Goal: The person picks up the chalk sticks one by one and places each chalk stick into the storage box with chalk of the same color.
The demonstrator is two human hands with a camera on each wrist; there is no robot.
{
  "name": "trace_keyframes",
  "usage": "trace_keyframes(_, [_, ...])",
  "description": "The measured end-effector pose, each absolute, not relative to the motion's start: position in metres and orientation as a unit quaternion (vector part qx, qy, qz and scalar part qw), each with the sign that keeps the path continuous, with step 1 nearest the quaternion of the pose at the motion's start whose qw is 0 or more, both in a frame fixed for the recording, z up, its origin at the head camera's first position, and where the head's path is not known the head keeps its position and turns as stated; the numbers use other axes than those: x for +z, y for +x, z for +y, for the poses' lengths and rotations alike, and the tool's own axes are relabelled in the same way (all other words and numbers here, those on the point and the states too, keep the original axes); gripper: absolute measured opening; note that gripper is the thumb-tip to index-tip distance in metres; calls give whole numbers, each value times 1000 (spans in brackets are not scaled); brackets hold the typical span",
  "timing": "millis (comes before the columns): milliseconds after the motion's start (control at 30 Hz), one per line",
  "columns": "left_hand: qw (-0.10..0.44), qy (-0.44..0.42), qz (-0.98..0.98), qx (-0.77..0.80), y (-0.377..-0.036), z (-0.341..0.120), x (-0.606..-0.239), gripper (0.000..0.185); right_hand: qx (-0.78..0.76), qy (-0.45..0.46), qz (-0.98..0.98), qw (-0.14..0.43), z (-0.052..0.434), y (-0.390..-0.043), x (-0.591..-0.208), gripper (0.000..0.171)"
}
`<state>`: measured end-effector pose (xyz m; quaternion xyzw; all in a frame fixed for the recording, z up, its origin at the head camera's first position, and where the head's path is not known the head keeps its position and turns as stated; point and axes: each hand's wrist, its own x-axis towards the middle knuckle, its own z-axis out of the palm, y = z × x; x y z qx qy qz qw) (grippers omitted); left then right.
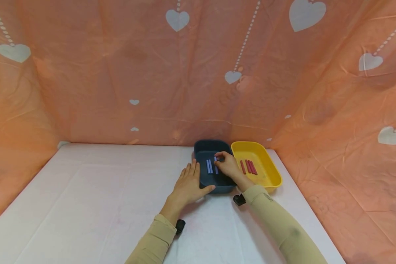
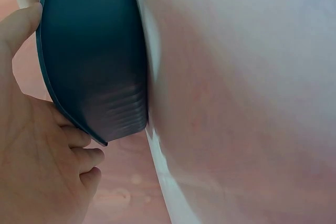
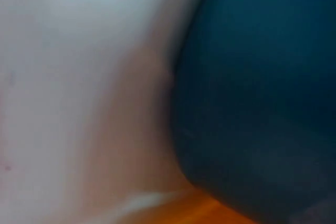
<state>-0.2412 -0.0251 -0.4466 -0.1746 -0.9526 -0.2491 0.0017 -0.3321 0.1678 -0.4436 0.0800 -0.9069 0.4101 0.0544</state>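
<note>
A dark blue tray (image 1: 201, 146) stands on the white table with two light blue sticks (image 1: 209, 166) lying in it. My right hand (image 1: 219, 157) reaches over this tray and pinches another light blue stick (image 1: 215, 158) at its fingertips, low inside the tray. My left hand (image 1: 198, 179) lies flat on the table left of the tray, fingers straight and thumb against the near left corner. In the left wrist view the tray's outer wall (image 2: 92, 51) fills the frame beside my fingers (image 2: 79, 156). The right wrist view is a blur of dark tray wall (image 3: 262, 103).
A yellow tray (image 1: 268, 172) touches the blue one on its right and holds several red sticks (image 1: 249, 167). An orange cloth with white hearts (image 1: 178, 19) walls in the table on three sides. The white table top (image 1: 85, 198) stretches out to the left.
</note>
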Motion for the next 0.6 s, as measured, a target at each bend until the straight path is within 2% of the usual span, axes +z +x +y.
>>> trace_keyframes(600, [-6, -173, -955, -242, -243, -26, -448, 107, 338, 57, -939, 0, 162, -350, -448, 24])
